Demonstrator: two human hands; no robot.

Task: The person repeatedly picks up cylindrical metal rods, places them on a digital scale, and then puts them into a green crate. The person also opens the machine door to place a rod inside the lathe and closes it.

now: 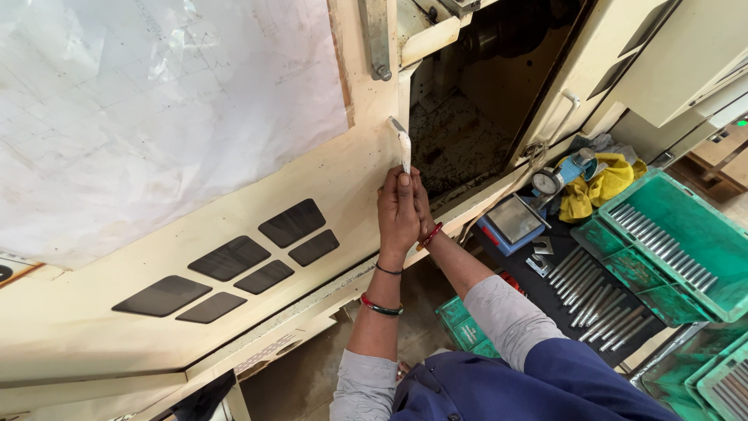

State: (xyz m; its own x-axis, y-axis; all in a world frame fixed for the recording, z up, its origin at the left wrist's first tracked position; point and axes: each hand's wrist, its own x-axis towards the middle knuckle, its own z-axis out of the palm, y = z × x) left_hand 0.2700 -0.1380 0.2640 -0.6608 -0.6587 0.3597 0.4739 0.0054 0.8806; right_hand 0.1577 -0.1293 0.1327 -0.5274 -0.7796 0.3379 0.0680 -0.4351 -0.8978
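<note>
Door handle [401, 140]: pale cream metal bar, fixed upright on the edge of the cream sliding door [234, 234] of a machine, beside the dark opening. Upper end free; lower end covered by two clasped hands.

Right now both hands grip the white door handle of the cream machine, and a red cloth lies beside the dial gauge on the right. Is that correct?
Not quite: the cloth is yellow, not red, as the head view shows. The rest holds: the left hand and right hand grip the white door handle of the cream machine, and the cloth lies beside the dial gauge.
</note>
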